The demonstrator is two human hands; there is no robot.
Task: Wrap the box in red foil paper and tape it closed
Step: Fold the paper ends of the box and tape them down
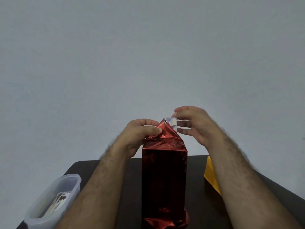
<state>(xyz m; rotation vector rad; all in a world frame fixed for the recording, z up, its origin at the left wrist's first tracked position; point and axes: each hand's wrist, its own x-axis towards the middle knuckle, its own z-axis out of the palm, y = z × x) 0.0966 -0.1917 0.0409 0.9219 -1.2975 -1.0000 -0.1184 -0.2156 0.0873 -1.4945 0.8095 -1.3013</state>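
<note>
Our left hand (140,134) pinched the gathered peak of crinkled red foil paper (163,129) at the top of the tall upright foil-wrapped box (164,179), thumb and fingers pressed on the fold. Our right hand (194,124) held a short strip of clear tape (171,122) by its fingertips, one end touching the peak. We judged this the taping of the top flaps; the next move called for laying the strip flat across the fold and smoothing it without letting the left pinch slip. The box stood in the middle of a dark tabletop (247,187), a lidless translucent plastic tub (54,197) near left, a yellow plastic piece (212,174) right. A plain grey wall (148,55) rose beyond
</note>
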